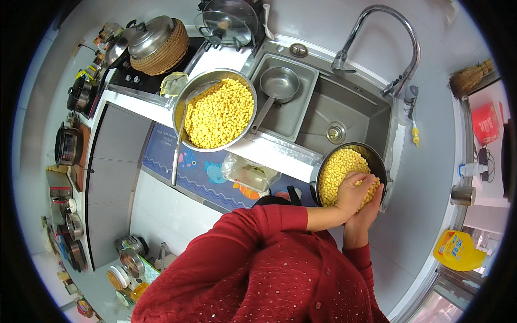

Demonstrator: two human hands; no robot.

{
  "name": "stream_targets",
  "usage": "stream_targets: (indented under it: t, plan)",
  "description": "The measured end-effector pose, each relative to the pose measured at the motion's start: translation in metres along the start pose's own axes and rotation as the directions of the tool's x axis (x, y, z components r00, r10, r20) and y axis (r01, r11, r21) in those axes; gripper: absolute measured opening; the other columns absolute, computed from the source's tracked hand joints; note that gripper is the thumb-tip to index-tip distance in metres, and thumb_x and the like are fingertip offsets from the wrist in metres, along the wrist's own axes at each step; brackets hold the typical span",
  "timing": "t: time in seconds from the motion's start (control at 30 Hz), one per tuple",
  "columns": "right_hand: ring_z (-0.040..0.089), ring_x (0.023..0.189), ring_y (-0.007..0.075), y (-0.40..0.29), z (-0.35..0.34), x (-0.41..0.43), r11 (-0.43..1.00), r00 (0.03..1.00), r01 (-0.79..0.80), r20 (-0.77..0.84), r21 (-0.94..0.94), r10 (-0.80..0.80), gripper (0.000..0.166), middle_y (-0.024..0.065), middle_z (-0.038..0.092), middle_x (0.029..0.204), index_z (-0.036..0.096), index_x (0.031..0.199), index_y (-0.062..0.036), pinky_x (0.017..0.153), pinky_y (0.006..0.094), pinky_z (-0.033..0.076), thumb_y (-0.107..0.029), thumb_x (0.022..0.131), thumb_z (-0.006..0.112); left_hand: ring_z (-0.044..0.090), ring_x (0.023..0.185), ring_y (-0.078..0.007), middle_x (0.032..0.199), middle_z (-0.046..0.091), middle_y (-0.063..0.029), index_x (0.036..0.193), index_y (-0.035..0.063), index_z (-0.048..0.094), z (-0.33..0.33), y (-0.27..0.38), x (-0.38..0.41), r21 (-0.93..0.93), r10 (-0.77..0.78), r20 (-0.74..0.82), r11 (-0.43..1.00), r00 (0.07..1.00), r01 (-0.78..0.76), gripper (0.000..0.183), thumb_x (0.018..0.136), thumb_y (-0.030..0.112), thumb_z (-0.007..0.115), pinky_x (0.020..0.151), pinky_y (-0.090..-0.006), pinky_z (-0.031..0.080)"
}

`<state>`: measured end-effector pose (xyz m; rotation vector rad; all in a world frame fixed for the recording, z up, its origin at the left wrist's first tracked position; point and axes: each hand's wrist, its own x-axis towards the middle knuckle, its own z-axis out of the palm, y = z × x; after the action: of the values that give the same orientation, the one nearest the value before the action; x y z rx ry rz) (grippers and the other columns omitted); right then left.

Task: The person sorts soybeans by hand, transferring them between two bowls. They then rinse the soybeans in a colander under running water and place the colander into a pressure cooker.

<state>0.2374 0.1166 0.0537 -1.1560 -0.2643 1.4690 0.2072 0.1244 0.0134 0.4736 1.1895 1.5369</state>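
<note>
My left hand [352,192] and my right hand [365,214] are cupped together over the near right part of a dark pot [378,155]. Between them they hold some of the pale yellow beans, which look like soybeans. More of these beans [337,171] fill the pot, which sits at the sink's front right corner. Part of the pot's near rim is hidden by my hands. Farther left, a large steel bowl [181,91] on the counter edge contains deeper yellow beans or kernels [220,115]. A long metal handle [176,161] leans out over that bowl's near left rim.
A steel saucepan [279,82] rests in the sink's left tray [305,121], beside the deep basin [315,107] under a curved faucet [408,32]. A lidded steel pot with a woven ring [159,56] stands on the cooktop. Below the counter hangs a clear plastic bag [250,173].
</note>
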Motion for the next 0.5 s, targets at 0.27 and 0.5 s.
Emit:
stream_targets:
  t: [0.27,0.5]
  plan:
    - [0.056,0.078,0.0195,-0.002,0.007,-0.005,0.999,0.989,0.015,-0.149,0.047,-0.008,0.03,0.0067,0.057,0.091,0.053,0.099,-0.0057,0.07,0.0336,0.048,-0.034,0.097,0.044,0.058,0.093,-0.0189,0.095,0.061,-0.0088,0.092,-0.0016,0.065,0.003,-0.017,-0.002,0.147,0.039,0.049,0.988,0.998,-0.046,0.017,0.085,0.014,0.063,0.082,-0.0281,0.046]
    - [0.055,0.099,0.015,0.001,-0.019,0.004,0.994,0.99,0.111,0.086,0.008,-0.111,0.034,0.0041,0.056,0.106,0.052,0.112,-0.0048,0.085,0.0296,0.046,-0.034,0.1,0.04,0.057,0.094,-0.0245,0.094,0.061,-0.0116,0.091,0.0011,0.067,0.001,0.024,-0.002,0.161,0.092,0.122,0.981,0.988,-0.112,0.021,0.085,0.021,0.062,0.082,-0.0329,0.045]
